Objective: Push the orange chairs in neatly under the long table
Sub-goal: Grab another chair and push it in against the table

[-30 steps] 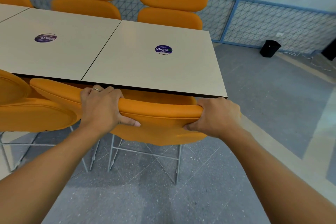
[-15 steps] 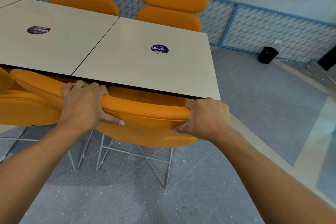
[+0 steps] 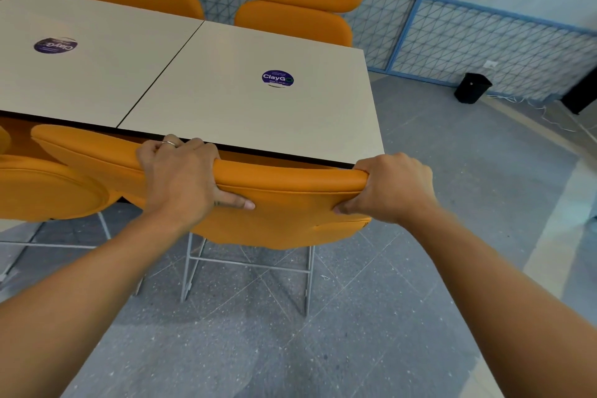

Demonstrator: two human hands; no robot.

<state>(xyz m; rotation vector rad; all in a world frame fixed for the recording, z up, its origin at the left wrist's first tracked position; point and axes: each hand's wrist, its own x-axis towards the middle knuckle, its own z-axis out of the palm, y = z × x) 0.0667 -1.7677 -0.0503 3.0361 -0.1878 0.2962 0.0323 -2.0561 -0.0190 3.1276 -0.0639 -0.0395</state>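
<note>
An orange chair (image 3: 284, 210) with a grey wire frame stands at the near right end of the long pale table (image 3: 226, 107). Its backrest top lies right against the table's dark front edge. My left hand (image 3: 181, 178) grips the backrest top, fingers over the far side and thumb on the near face. My right hand (image 3: 391, 187) grips the backrest's right corner. The seat is hidden under the table top.
A second orange chair (image 3: 48, 191) sits to the left on the near side. Two more orange chairs (image 3: 297, 0) stand across the table. A blue mesh fence (image 3: 484, 42) and a black bin (image 3: 472, 87) are at the back right. Grey floor lies to the right.
The chair's backrest has come closer to the table edge, with both hands still gripping it. The view has shifted slightly.
</note>
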